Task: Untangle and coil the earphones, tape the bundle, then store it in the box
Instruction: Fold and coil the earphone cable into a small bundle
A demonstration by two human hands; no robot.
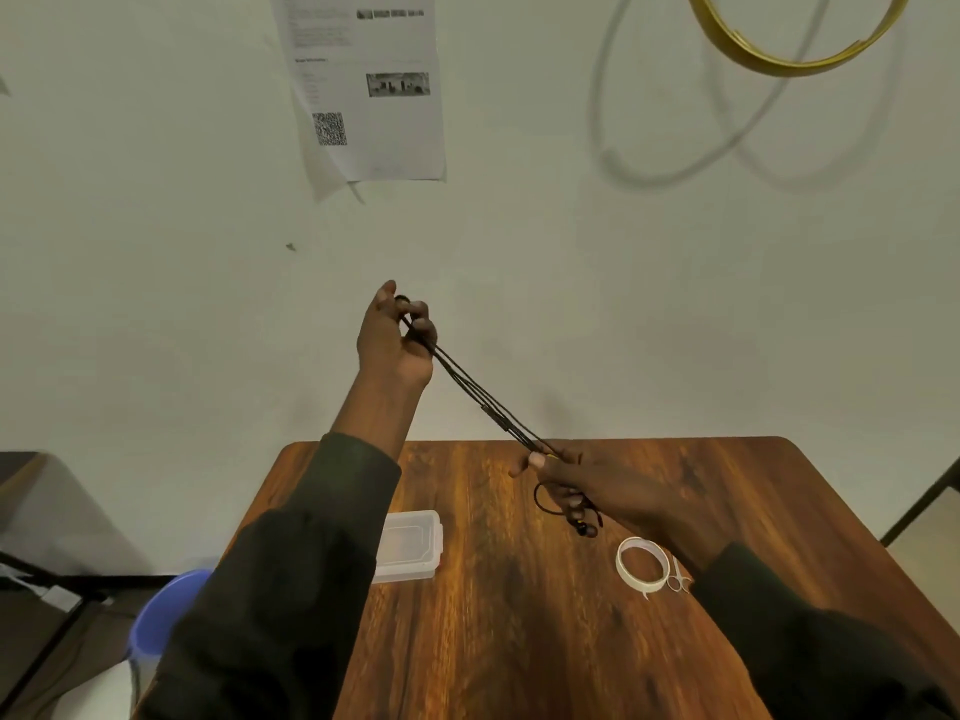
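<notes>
Head view shows coiling underway: left hand (395, 340) and right hand (587, 485), each grip clamped on the earphones (483, 397) stretched above the bench (519, 615); tape roll (642, 563) and box (410, 545) untouched.

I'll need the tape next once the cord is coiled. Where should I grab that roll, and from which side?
The tape roll lies flat on the table, hole up. Come from above and pinch its near-left rim, one finger inside the hole; small scissors crowd its right side.
</notes>
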